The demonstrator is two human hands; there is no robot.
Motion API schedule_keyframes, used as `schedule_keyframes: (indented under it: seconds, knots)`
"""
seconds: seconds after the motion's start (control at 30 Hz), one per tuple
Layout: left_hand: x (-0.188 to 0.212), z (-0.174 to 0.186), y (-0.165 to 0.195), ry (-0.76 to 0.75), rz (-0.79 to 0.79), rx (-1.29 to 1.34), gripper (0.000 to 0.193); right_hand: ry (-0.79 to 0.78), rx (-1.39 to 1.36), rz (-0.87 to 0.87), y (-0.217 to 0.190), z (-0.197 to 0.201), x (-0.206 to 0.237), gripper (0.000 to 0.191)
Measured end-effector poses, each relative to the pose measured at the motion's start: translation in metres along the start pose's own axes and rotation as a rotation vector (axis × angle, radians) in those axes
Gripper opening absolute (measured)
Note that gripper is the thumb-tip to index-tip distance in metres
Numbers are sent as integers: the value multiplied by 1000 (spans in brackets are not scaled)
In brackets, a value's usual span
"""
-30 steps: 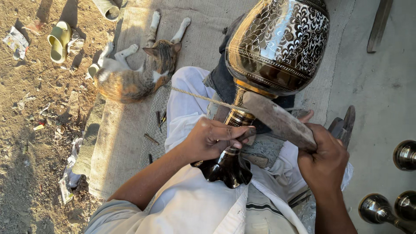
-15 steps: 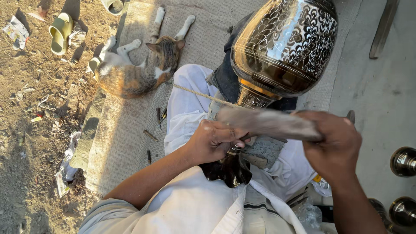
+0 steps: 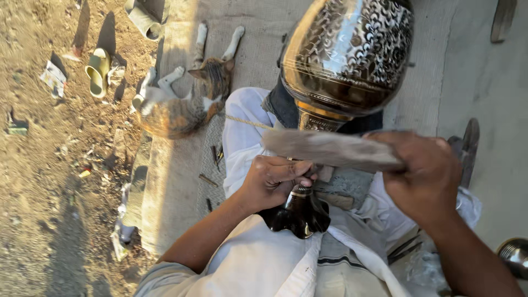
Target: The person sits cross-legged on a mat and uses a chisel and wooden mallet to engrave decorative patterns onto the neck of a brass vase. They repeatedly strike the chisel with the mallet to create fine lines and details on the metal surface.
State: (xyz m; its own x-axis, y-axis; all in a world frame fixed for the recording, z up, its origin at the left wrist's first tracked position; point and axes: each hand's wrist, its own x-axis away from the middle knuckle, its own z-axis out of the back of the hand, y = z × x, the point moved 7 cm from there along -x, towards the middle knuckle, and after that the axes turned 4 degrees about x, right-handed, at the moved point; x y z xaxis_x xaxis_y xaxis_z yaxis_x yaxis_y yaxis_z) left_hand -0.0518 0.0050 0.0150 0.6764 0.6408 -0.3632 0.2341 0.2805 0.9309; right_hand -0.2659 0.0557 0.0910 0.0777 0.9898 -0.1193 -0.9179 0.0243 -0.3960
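The engraved brass vase (image 3: 349, 58) lies across the person's lap, its big rounded body up toward the top of the view, shining and covered in fine scrollwork. Its narrow neck (image 3: 318, 122) runs down toward the person, and the dark flared foot (image 3: 298, 213) rests against the white garment (image 3: 258, 258) at the waist.

The left hand (image 3: 273, 179) is curled shut at the neck of the vase, fingers pinched together on something small that is hidden inside the grip. I cannot make out what it is.

The right hand (image 3: 426, 176) is closed around the end of a flat wooden mallet (image 3: 330, 149), which lies level across the view just above the left hand and in front of the vase's neck. The mallet is blurred.

A thin cord (image 3: 247, 122) runs from the neck area out to the left over the white knee.

Further left, a tabby and white cat (image 3: 184, 102) sprawls on its back on the woven mat (image 3: 181, 181), paws in the air. A few small metal punches (image 3: 212, 159) lie on the mat just beside the knee.

Beyond the mat is bare dirt, with a green sandal (image 3: 99, 71) and scraps of litter (image 3: 54, 78). At the lower right edge, part of a round polished metal piece (image 3: 514, 256) shows.
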Motion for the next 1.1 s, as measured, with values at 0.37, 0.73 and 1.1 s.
schedule_keyframes:
  seconds: [0.37,0.73,1.1]
  knots:
    - [-2,-13,-9,-30,158,-3,64,74,-496,-79,31,-2,16,29]
    - [6,-14,-20,-47,175,149,59,-23,-155,-81,26,-13,15,41]
    - [5,-10,-23,-67,107,82,50,145,-991,-300,27,-10,7,27]
